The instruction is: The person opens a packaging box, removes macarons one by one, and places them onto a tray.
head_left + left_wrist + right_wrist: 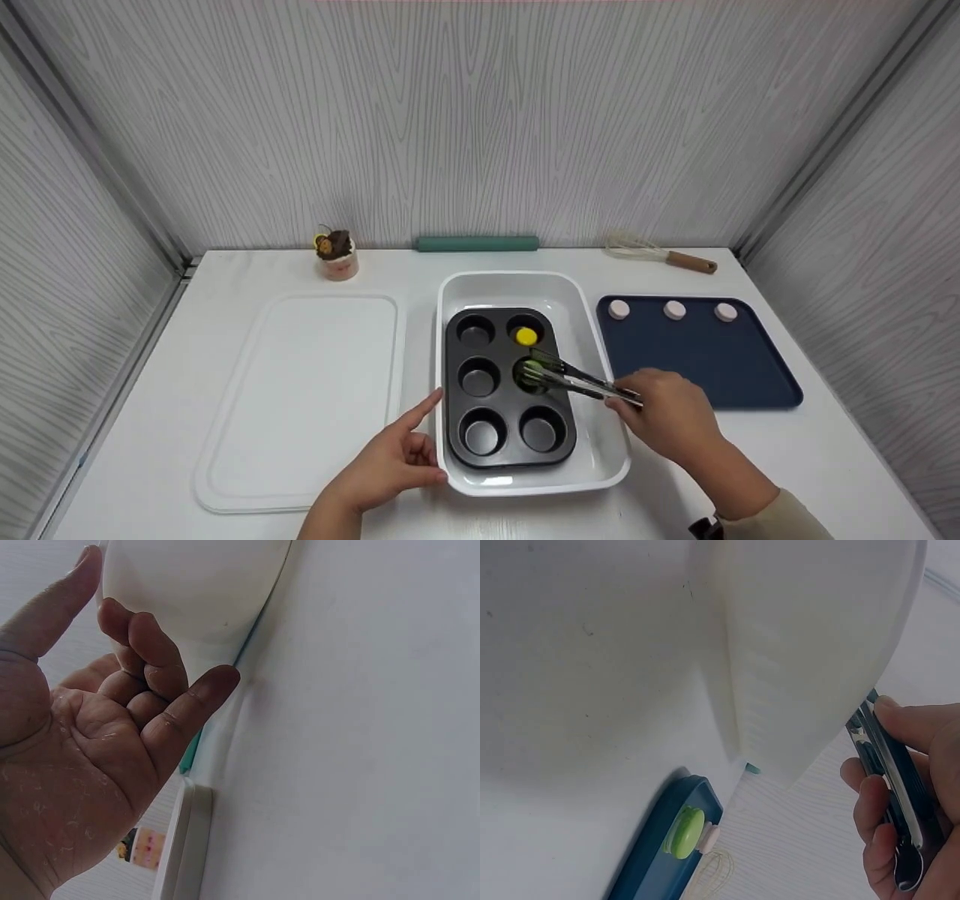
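A black muffin pan (pixel 508 401) with several cups lies inside a deep white tray (pixel 600 457). A yellow round piece (pixel 526 337) sits in the far right cup. A green round piece (pixel 532 371) sits in the middle right cup, between the tips of metal tongs (pixel 577 381). My right hand (pixel 660 420) grips the tongs' handle end (pixel 892 795) beside the tray's right wall (pixel 810 652). My left hand (pixel 424 442) holds nothing; it rests against the tray's left wall (pixel 195 585), thumb raised, index fingertip (pixel 221 679) near the wall, other fingers loosely curled.
A dark blue tray (pixel 705 360) on the right carries three pink round pieces (pixel 674 310) along its far edge. A white board (pixel 300 397) lies to the left. At the back stand a small decorated cup (pixel 336 256), a green roll (pixel 478 244) and a whisk (pixel 660 255).
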{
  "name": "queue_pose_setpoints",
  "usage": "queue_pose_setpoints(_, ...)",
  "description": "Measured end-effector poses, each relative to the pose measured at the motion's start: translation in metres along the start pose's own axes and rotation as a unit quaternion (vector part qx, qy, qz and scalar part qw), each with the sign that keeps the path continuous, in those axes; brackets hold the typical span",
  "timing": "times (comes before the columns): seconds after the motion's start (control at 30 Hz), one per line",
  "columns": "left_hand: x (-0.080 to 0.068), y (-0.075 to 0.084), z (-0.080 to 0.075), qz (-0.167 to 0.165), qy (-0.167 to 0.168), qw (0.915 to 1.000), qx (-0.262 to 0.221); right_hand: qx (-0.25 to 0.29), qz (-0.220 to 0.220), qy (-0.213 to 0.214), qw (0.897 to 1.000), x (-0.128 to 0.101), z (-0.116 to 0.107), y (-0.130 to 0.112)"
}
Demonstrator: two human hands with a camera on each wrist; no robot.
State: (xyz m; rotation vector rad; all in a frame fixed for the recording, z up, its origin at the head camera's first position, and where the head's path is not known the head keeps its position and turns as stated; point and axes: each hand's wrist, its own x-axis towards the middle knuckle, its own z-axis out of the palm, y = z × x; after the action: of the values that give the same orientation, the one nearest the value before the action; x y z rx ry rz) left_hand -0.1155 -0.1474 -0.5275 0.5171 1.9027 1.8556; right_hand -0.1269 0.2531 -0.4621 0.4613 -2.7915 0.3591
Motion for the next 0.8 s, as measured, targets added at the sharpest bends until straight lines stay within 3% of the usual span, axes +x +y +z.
queue_pose_setpoints(0.23,-0.001,0.001,0.001,-0.001,0.001,1.0,0.006,0.003,0.014,0.004,1.0,-0.005,-0.008,0.002)
queue_pose_setpoints(0.8,-0.001,-0.001,0.0,0.01,-0.006,0.9999,0.0,0.021,0.01,0.076,0.997,-0.011,-0.035,0.022)
